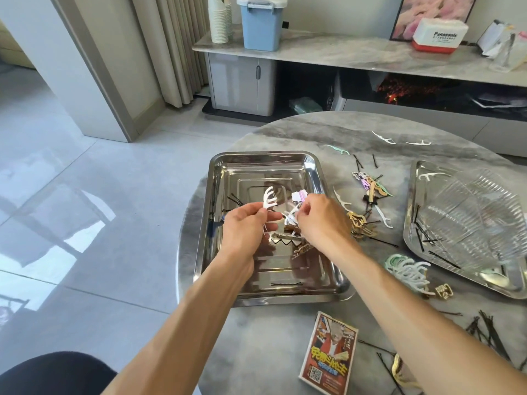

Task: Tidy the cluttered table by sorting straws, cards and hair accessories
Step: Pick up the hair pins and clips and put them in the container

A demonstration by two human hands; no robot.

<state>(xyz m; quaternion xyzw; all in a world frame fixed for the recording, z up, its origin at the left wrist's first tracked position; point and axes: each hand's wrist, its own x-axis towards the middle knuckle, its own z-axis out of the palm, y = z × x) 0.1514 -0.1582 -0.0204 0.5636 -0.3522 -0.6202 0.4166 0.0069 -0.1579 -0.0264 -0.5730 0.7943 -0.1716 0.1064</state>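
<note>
Over the steel tray [258, 159] we go, and both hands are busy above its middle. We see the left hand [245, 226] pinching a small bunch of white floss picks [269, 199] between thumb and fingertips, the picks fanning up above the hand. Just right of it, still over the tray, the right hand [319, 220] has its fingers curled in on more white and pale pink pieces [298, 196]; what exactly it holds we cannot tell. Down on the tray floor beneath the hands lie a few dark hairpins [286, 284] and some brownish clips. Right of the tray, on the grey table [285, 343], we spot a loose scatter of picks, gold clips [358, 223] and black pins. Further right of the tray sits a second steel tray [410, 229] carrying a ribbed clear dish [470, 212]. Near the tray's front edge, a card box [328, 353] lies flat on the table, and a bundle of black hairpins [489, 332] rests to its right.
</note>
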